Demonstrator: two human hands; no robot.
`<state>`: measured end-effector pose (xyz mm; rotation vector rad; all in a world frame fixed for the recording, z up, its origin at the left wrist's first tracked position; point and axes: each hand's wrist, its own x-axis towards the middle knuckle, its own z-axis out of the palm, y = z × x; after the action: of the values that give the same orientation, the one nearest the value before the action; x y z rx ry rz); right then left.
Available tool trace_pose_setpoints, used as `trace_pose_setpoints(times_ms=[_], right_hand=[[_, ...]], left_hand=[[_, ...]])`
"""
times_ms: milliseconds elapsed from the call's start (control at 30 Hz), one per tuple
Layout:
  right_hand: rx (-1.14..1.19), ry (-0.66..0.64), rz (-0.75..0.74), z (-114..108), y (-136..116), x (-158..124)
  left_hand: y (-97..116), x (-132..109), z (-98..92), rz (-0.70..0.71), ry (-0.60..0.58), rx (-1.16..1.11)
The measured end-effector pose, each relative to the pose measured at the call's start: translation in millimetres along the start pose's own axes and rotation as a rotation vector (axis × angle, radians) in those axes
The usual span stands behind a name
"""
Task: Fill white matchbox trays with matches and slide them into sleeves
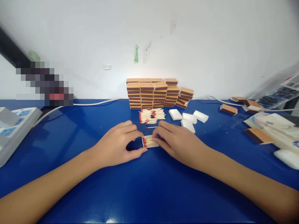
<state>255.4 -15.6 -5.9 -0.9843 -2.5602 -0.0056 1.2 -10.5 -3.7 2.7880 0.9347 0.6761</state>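
Observation:
A small white matchbox tray (151,147) lies on the blue table in front of me, with red-tipped matches (147,142) inside, heads to the left. My left hand (119,141) has its thumb and index finger closed around the tray's left end, one at the near corner and one at the far. Over the right end, the fingers of my right hand (178,140) pinch at the matches and cover part of the tray. Just beyond lies a single match (151,127), and past it loose piles of matches (146,116).
Stacked matchboxes (147,96) stand against the wall. Several white trays (188,118) lie right of the match piles. More matchboxes (229,109) and a plastic bag (277,124) are at the right. A power strip (21,130) sits at the left; a white cable (98,102) runs along the back.

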Motion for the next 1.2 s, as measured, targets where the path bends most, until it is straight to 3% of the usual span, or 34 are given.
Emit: trace_pose_setpoints(times_ms=[200, 433, 567, 933, 1200], right_hand=[[-0.063, 0.042, 0.022, -6, 17, 1], [-0.058, -0.133, 0.108, -4, 46, 3], [-0.024, -0.181, 0.144, -6, 46, 5], [0.032, -0.174, 0.072, 2, 39, 2], [0.029, -0.176, 0.13, -1, 39, 5]], left_hand=[[0, 1, 0.2, -0.009, -0.014, 0.001], [1, 1, -1.2, -0.001, -0.016, 0.01], [1, 1, -0.9, -0.001, -0.01, 0.004], [1, 0, -1.1, 0.001, -0.021, -0.005], [2, 0, -1.0, -0.003, -0.021, -0.007]])
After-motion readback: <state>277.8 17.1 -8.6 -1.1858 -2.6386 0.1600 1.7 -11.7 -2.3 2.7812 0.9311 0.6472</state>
